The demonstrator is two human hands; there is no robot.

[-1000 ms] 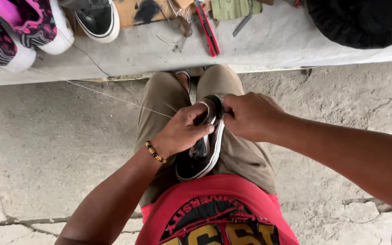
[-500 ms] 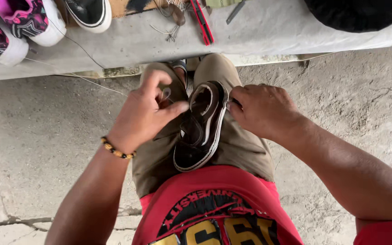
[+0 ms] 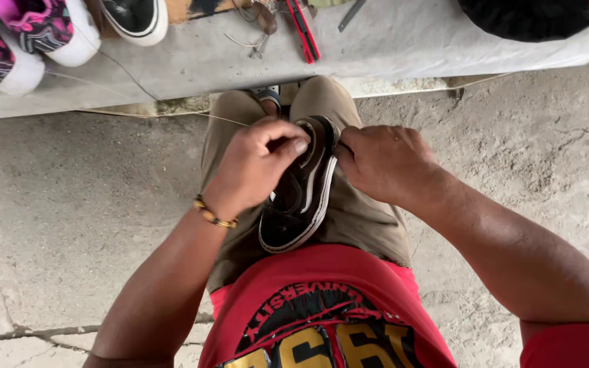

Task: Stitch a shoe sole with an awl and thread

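— Where's the shoe [image 3: 301, 197]?
— Wedged between your knees, sole up. Your left hand [image 3: 257, 163] pinches thread at its toe; your right hand [image 3: 383, 163] grips the toe's edge. Stitching looks unfinished.

A black sneaker [image 3: 301, 197] with white sole edging and a white side stripe is seen resting on the lap — laid on its side, toe pointing away, heel toward the torso, opening facing left.
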